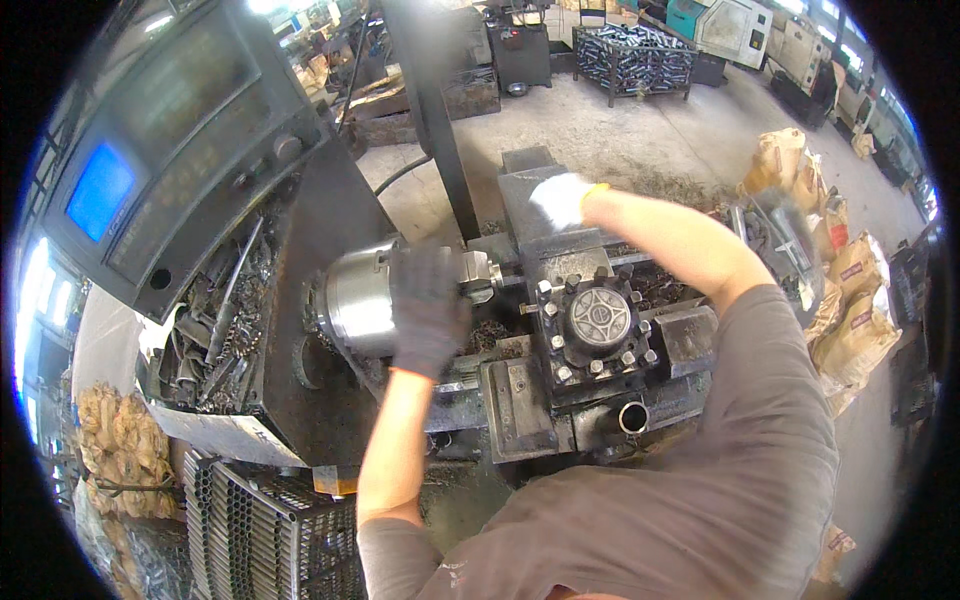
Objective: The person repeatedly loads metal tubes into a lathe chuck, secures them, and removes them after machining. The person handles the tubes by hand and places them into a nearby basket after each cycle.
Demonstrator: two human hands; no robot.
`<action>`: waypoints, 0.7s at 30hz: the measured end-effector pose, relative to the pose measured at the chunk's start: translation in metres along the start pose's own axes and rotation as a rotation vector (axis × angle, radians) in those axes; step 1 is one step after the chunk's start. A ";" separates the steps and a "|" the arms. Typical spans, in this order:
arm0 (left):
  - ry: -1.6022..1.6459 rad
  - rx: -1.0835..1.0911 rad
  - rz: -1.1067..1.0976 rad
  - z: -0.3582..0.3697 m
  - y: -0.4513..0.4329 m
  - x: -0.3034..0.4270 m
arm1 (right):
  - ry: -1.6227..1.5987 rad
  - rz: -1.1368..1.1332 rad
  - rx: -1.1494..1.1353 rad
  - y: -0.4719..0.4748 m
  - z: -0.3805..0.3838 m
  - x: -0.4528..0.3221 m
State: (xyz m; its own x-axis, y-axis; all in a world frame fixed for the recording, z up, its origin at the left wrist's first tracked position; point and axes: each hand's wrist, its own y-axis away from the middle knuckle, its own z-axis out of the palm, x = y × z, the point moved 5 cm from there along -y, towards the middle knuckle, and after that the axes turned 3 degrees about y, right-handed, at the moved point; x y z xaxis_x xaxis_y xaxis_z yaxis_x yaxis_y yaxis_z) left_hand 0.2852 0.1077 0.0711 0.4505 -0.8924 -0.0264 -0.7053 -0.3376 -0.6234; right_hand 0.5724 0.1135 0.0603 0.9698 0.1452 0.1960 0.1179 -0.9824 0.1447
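Observation:
My left hand (429,311), in a dark work glove and blurred, lies over the front of the steel lathe chuck (361,300). Its fingers hide part of the chuck, and whether they grip anything cannot be made out. Just right of them a metal workpiece (478,276) juts from the chuck. My right hand (559,201), in a white glove, rests at the dark flat-topped block (517,184) beyond the tool post; its fingers are washed out by glare. The square tool post (600,319) with its bolts stands between my right arm and my body.
At the left stands the control panel (187,135) with a lit blue screen, above a tray of tools and chips (217,337). A short open tube (634,417) stands near my body. Paper sacks (859,300) line the right side. A metal crate (270,525) is at the lower left.

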 end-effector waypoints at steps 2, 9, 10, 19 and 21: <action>0.033 -0.055 0.040 0.031 0.001 0.023 | -0.376 -0.240 -0.321 -0.022 0.037 -0.055; 0.059 -0.177 -0.041 0.072 -0.012 0.030 | -0.746 -0.270 -0.189 -0.051 0.078 -0.085; 0.052 -0.152 -0.027 0.072 -0.013 0.028 | -0.742 -0.230 -0.198 -0.044 0.076 -0.078; 0.000 -0.182 -0.054 0.086 -0.004 0.026 | -1.185 0.233 -1.075 -0.018 0.071 -0.057; 0.002 -0.175 -0.072 0.088 -0.004 0.024 | -0.736 -0.269 -0.713 -0.039 0.070 -0.067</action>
State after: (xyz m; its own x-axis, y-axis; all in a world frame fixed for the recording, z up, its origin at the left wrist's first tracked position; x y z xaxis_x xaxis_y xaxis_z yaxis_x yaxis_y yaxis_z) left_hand 0.3471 0.1141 0.0037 0.5021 -0.8647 0.0155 -0.7556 -0.4473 -0.4786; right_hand 0.5175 0.1335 -0.0261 0.8491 0.0062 -0.5282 0.4264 -0.5982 0.6785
